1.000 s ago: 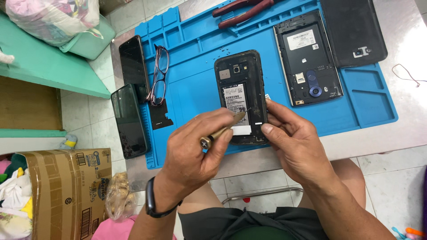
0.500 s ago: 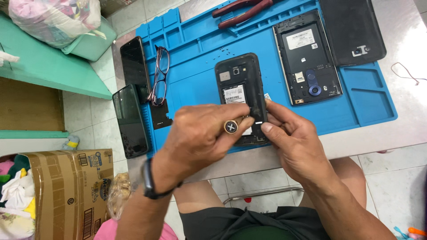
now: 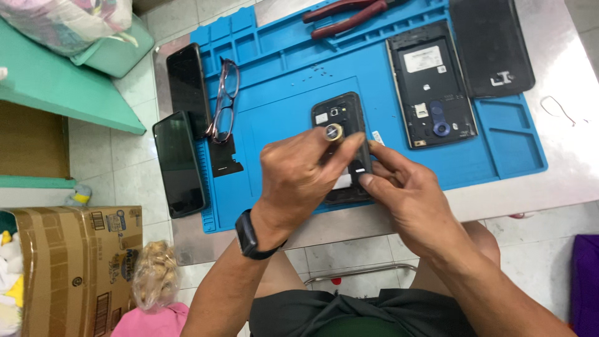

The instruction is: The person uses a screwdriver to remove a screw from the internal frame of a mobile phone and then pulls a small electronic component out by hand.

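Our left hand (image 3: 299,178) grips a brass-capped screwdriver (image 3: 332,133) upright over the opened phone (image 3: 340,118), which our right hand (image 3: 405,193) pinches at its edge on the blue mat (image 3: 274,93). If the tip slips, we risk scarring the board; tiny loose screws (image 3: 312,68) beyond could scatter.

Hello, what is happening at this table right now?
A person works on a small black phone with its back cover off, lying on a blue rubber repair mat. The left hand holds a brass-capped screwdriver upright on it, and the right hand steadies the phone's edge.
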